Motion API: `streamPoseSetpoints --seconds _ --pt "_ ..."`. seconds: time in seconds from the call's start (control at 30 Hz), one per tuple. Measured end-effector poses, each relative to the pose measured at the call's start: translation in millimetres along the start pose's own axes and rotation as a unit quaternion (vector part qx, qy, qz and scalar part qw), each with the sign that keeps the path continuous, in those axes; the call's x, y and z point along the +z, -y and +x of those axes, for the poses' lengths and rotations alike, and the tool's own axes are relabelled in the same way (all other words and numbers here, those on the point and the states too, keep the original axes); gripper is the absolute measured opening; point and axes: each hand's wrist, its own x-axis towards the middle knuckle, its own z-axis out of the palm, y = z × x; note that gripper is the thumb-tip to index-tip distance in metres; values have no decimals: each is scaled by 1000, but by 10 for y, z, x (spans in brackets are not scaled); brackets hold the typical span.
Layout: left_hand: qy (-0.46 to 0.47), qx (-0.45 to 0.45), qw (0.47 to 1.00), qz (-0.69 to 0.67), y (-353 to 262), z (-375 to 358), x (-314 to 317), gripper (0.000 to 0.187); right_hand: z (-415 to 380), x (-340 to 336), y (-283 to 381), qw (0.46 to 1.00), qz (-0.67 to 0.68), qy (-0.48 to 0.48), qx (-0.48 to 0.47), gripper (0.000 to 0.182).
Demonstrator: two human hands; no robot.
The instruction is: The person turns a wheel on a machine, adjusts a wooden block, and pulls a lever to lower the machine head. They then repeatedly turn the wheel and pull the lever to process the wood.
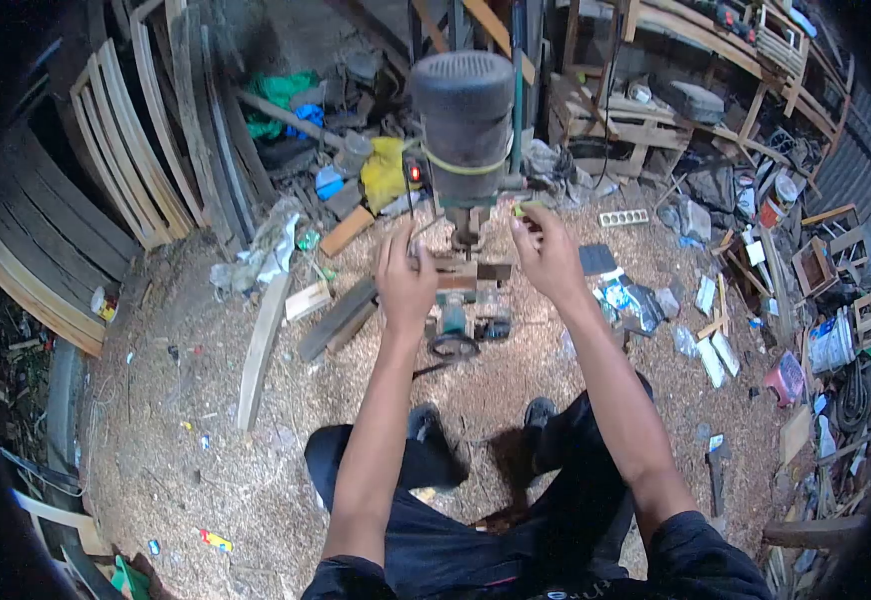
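Observation:
In the head view a standing machine with a dark ribbed motor (464,120) on top is straight in front of me. Below the motor a metal chuck (467,228) points down over a small work table with a vise (471,272). My left hand (408,278) is raised on the left side of the chuck, fingers up and thumb apart. My right hand (548,255) is on the other side, thumb and fingers apart, with a small yellow-green piece (519,210) right at its fingertips. A handwheel (454,345) sits low on the machine's front.
Wood shavings cover the floor (206,470). Left of the machine lie a curved plank (264,350) and a dark beam (341,320). Curved boards (121,150) lean at the left. A red light (416,173) glows beside the motor. Scrap wood and a pink container (786,378) line the right.

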Motion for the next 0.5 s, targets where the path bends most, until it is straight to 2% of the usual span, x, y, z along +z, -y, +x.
streamPoseSetpoints --seconds 0.07,0.17,0.23,0.27,0.33,0.43,0.5 --pt "-46 81 994 -65 -420 673 79 30 432 -95 273 998 35 -37 -32 33" --pt "-137 178 970 -92 -919 1490 308 29 1214 -142 479 991 47 -98 -72 31" --pt "-144 207 965 -77 -1009 1894 554 30 1765 -81 437 986 65 -135 -74 31" --pt "-155 186 969 -56 -1082 1995 655 27 2040 -59 370 987 59 -140 -50 36" --pt "-144 187 972 11 -1038 2058 802 26 2570 29 170 988 49 -145 4 47" --pt "-174 183 966 48 -959 2092 969 28 3338 188 -290 994 14 -92 53 85" --pt "-176 184 966 50 -943 2071 965 29 3601 190 -246 995 28 -51 84 114"
